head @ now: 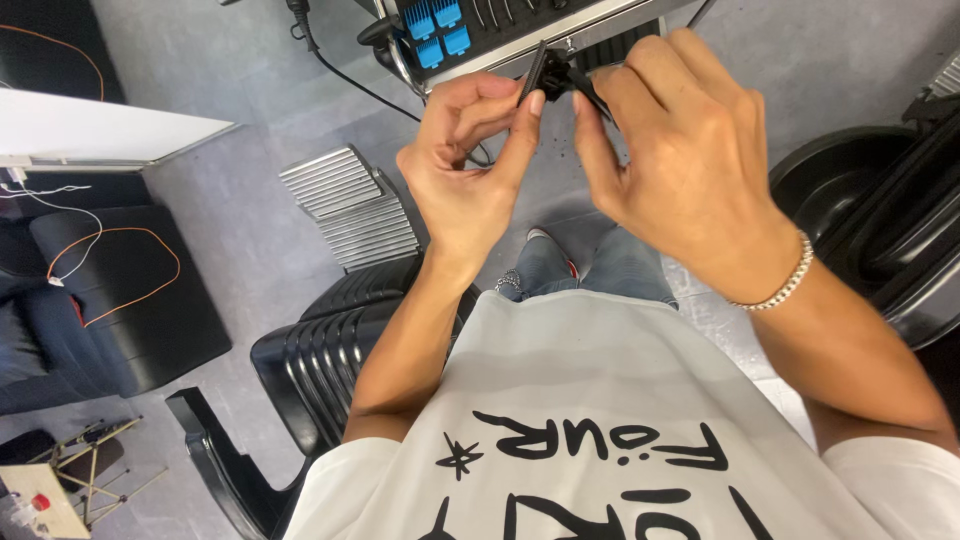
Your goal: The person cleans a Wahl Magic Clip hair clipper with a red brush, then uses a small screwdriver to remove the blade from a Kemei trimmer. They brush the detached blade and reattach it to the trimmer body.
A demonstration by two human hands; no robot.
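Observation:
Both of my hands are raised in front of me over the floor, pinching one small black plastic part (556,72) between them. My left hand (470,165) grips its left end with thumb and forefinger. My right hand (680,160) holds the right end with its fingertips; a silver bracelet (782,288) circles that wrist. The exact shape of the part is hard to tell, as fingers cover most of it.
A dark case with blue clip-on pieces (438,30) lies on the grey floor ahead. A black ribbed chair (330,340) with a metal footrest (350,205) stands to my left, a black basin (860,200) at right, a white counter (90,130) far left.

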